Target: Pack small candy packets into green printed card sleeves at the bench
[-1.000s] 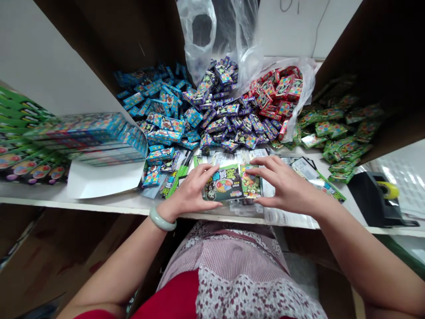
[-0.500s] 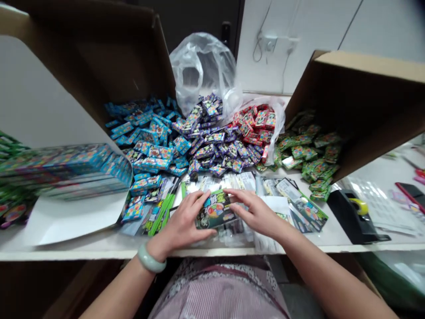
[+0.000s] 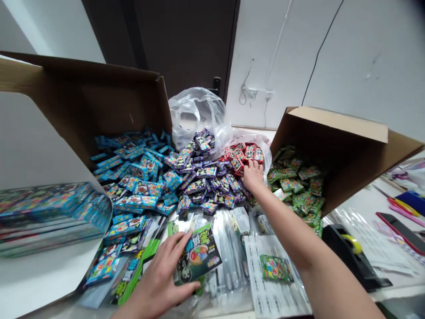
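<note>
My left hand (image 3: 166, 268) holds a dark green printed card pack (image 3: 199, 254) between thumb and fingers, tilted above the front of the table. My right hand (image 3: 253, 175) is stretched forward to the red small packets (image 3: 245, 153) in a clear plastic bag (image 3: 267, 148). Its fingers touch the near side of that pile, slightly apart and bent, with the tips partly hidden. A green small packet (image 3: 276, 268) lies on a printed white sheet (image 3: 262, 297) under my right forearm.
Purple packets (image 3: 202, 186) are heaped mid-table. Blue packets (image 3: 139, 190) spill from a left cardboard box (image 3: 99, 97), green packets (image 3: 299, 181) from a right one (image 3: 338, 124). Clear sleeves (image 3: 229, 248) lie in front. A black tape dispenser (image 3: 348, 261) stands right.
My right hand has left the card pack and reached forward to the red packets. My left hand keeps the pack, now tilted. The green packet on the sheet shows now. The view has tipped up.
</note>
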